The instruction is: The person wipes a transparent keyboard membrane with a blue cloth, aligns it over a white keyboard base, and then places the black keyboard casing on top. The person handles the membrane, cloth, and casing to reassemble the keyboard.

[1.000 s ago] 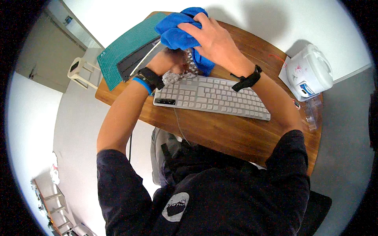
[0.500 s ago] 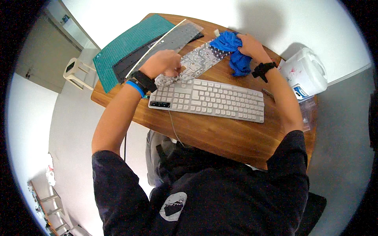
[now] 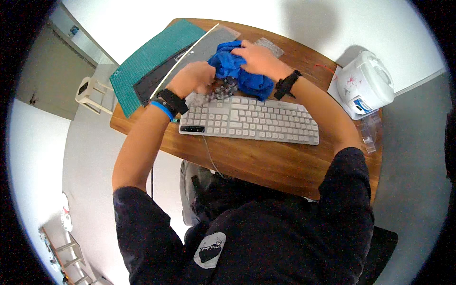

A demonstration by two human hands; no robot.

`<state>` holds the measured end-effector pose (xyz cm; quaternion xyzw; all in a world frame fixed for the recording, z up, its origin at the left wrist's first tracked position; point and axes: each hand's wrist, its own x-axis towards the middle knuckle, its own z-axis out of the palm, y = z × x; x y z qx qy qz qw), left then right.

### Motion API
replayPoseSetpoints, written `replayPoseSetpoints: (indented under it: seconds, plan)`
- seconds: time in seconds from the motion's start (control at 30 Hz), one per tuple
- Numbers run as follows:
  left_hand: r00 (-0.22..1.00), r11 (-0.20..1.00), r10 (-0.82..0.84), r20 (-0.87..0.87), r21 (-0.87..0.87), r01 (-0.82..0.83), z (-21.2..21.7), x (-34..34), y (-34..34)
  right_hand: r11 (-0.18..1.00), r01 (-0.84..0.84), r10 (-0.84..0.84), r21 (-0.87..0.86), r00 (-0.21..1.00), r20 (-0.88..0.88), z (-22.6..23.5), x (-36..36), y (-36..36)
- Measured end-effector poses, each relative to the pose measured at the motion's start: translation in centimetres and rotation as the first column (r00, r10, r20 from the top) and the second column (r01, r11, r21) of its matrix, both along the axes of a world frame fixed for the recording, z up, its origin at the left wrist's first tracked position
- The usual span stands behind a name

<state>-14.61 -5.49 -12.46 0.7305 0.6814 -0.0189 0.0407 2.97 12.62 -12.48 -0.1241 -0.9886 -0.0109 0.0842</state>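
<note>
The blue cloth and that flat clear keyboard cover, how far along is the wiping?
Done: cannot tell; no cleaned patch shows. In hand: the right hand presses the crumpled blue cloth onto the clear patterned keyboard cover, which the left hand steadies. Left: the white full-size keyboard lies bare, its cover not on.
</note>
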Motion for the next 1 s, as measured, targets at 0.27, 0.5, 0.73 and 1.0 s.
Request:
replayPoseSetpoints:
  seconds: [0.27, 0.5, 0.73, 1.0]
  plan:
    - [0.998, 0.997, -0.062, 0.024, 0.045, 0.061, -1.1, -0.4, 0.3, 0.928, 0.373, -0.373, -0.008, 0.928, -0.005, -1.2, 2.1, 13.1]
    - [0.998, 0.998, -0.051, 0.049, 0.041, 0.049, -1.1, -0.8, 0.3, 0.998, -0.010, -0.002, -0.056, 0.976, -0.217, -0.1, 0.8, 6.1]
    - [0.998, 0.997, -0.066, -0.011, 0.046, 0.067, -0.4, -0.5, 0.6, 0.910, 0.408, -0.414, -0.073, 0.904, -0.103, -3.9, 4.2, 17.0]
    - [0.989, 0.992, -0.056, 0.140, 0.124, 0.038, -0.9, -0.6, 0.0, 0.970, 0.220, -0.185, 0.101, 0.943, -0.275, 2.1, 6.0, 12.3]
